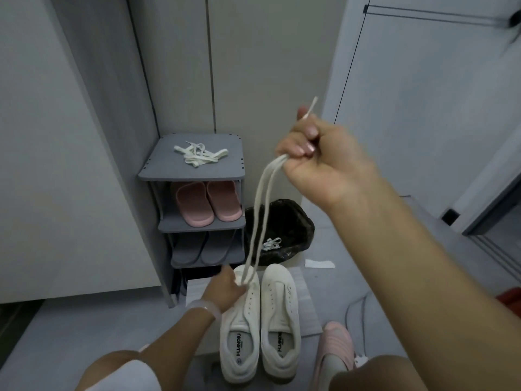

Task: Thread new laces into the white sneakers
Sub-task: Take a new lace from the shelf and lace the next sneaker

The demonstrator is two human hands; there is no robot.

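Right hand (318, 156): raised at about 1 o'clock from frame centre, fingers curled tight round both strands of a white lace (260, 210); one lace tip pokes up past the thumb toward 1 o'clock.
Lace: two strands hang from the right fist down toward 7 o'clock and meet at the toe end of the left sneaker (241, 325).
Left hand (225, 289): low, at 6 o'clock from centre, fingers pinching the lace where it reaches the sneaker's front eyelets; a pale band sits on the wrist.
White sneakers: side by side on the floor at 6 o'clock, toes pointing to 12 o'clock, touching along their inner sides. The right sneaker (280, 320) shows bare eyelets with no lace in them.
Shoe rack (158, 170): grey, at 11 o'clock from the sneakers, against the wall.
Loose laces (198, 155): a white tangle on the rack's top shelf.
Pink slippers (208, 203): on the second shelf.
Grey slippers (203, 248): on the shelf below.
Bin (296, 221): lined with a black bag, just beside the rack at its 3 o'clock; a white lace lies inside it (271, 244).
Pink shoe (337, 354): at 5 o'clock, near the right sneaker.
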